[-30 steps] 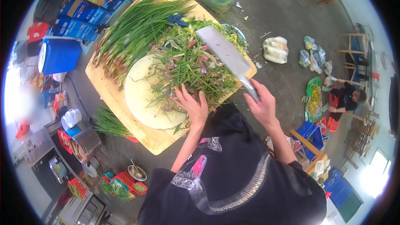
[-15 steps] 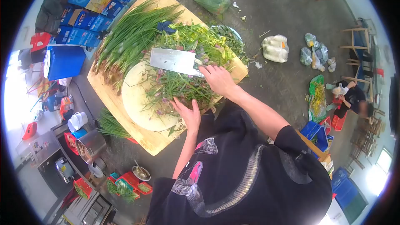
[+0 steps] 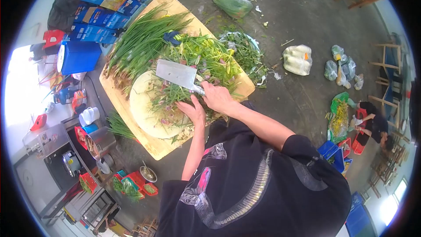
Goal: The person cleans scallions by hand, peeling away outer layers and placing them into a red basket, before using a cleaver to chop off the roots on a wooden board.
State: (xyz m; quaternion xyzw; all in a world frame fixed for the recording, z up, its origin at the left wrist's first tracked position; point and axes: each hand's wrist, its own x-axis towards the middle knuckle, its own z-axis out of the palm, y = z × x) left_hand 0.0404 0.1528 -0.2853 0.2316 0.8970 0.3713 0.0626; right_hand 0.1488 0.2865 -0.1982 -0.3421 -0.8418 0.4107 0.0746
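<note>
My right hand (image 3: 218, 98) is closed around the handle of a cleaver (image 3: 176, 73), whose broad blade lies nearly flat over the greens and points left. Below the blade, my left hand (image 3: 193, 111) rests with fingers stretched out against a pile of chopped greens (image 3: 169, 94) mixed with purplish pieces. This pile partly covers a round pale chopping board (image 3: 142, 105). Long green stalks with brownish root ends (image 3: 140, 44) lie at the table's upper left. Loose leafy greens (image 3: 210, 52) are heaped just beyond the cleaver.
The wooden table (image 3: 158, 149) holds the board and greens. A dark blue bundle (image 3: 172, 37) sits among them. On the floor are a bag of greens (image 3: 233, 4), a white bag (image 3: 297, 60) and several small bags (image 3: 340, 68). Another person (image 3: 375, 120) sits at far right.
My left hand has slid up and right over the chopped pile, closer to my right hand. The cleaver is lower and tilted more. The whole view has shifted slightly.
</note>
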